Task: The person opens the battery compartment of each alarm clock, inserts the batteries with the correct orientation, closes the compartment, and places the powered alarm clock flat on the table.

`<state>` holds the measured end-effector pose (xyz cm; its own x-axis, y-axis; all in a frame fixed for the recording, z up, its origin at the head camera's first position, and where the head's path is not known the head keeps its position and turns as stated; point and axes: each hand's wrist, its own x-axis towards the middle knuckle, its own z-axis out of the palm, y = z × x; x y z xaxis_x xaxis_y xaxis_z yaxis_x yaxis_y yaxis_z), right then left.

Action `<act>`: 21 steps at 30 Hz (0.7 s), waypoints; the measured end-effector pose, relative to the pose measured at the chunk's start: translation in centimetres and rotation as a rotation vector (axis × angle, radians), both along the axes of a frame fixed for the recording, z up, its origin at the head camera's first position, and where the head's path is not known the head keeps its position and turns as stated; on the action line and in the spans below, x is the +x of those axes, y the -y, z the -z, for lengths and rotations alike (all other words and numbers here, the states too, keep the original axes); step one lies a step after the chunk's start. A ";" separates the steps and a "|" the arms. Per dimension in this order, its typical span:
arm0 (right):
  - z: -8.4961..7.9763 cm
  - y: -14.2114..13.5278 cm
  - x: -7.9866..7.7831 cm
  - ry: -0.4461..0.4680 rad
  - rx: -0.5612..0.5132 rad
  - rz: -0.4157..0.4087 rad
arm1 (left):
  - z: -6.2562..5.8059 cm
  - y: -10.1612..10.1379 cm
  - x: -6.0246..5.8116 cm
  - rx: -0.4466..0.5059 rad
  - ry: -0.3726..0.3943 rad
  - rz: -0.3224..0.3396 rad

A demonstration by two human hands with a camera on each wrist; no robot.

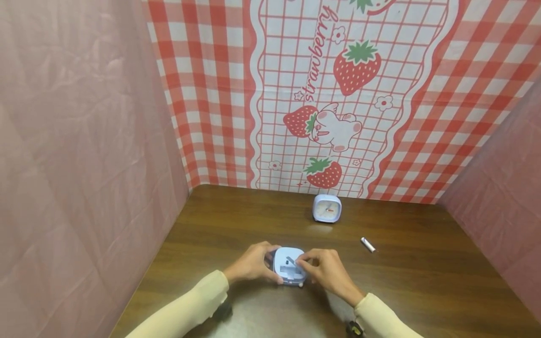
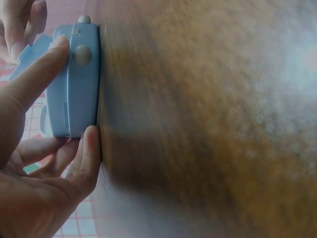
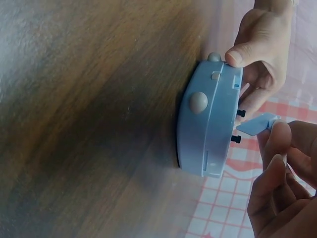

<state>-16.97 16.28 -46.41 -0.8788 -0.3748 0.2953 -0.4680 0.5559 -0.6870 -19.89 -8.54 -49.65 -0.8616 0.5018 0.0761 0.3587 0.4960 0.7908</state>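
Note:
A light blue alarm clock [image 1: 281,256] lies with its back up on the wooden table, the battery compartment uncovered. My left hand [image 1: 251,264] grips it from the left, thumb on the near edge and fingers round the far side. Over the clock's back, my right hand [image 1: 331,272] pinches a small light blue battery cover [image 3: 253,125] between thumb and forefinger. In the right wrist view the cover is tilted, close to two black knobs [image 3: 237,139] that stick out of the back. Round pale feet [image 3: 198,102] show on the clock's side.
Farther back on the table [image 1: 236,216] a second light blue clock [image 1: 327,208] stands upright, its dial facing me. A white battery [image 1: 367,244] lies to the right. Behind the table hangs a strawberry-print checked cloth [image 1: 211,94], with pink curtains [image 1: 84,141] at both sides.

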 end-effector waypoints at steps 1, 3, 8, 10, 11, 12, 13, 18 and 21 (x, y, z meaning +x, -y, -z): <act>0.0 0.0 0.0 0.002 -0.004 0.002 | 0.0 0.0 0.0 0.003 0.001 0.001; 0.0 0.0 0.1 0.010 -0.010 0.006 | 0.0 0.0 0.0 0.006 0.004 0.002; -0.1 -0.1 0.2 0.014 -0.013 0.021 | -0.2 0.0 0.1 0.002 0.007 0.001; -0.2 -0.1 0.2 0.015 -0.013 0.032 | -0.2 0.0 0.1 -0.002 0.006 -0.001; -0.2 -0.2 0.2 0.016 -0.012 0.038 | -0.2 0.0 0.1 -0.004 0.005 -0.001; -0.2 -0.2 0.2 0.019 -0.011 0.044 | -0.1 0.0 0.1 -0.008 0.006 -0.003; -0.2 -0.2 0.2 0.022 -0.009 0.049 | -0.1 0.0 0.1 -0.009 0.005 -0.002; -0.2 -0.4 0.1 0.059 0.000 0.072 | 0.0 0.0 0.1 -0.017 0.008 -0.005; -0.2 -0.6 0.1 0.078 0.002 0.077 | -0.1 0.0 0.1 -0.012 0.008 -0.005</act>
<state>-16.90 16.84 -46.17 -0.9251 -0.3062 0.2245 -0.3694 0.5891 -0.7187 -19.77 -8.53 -49.59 -0.8645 0.4987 0.0633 0.3504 0.5074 0.7873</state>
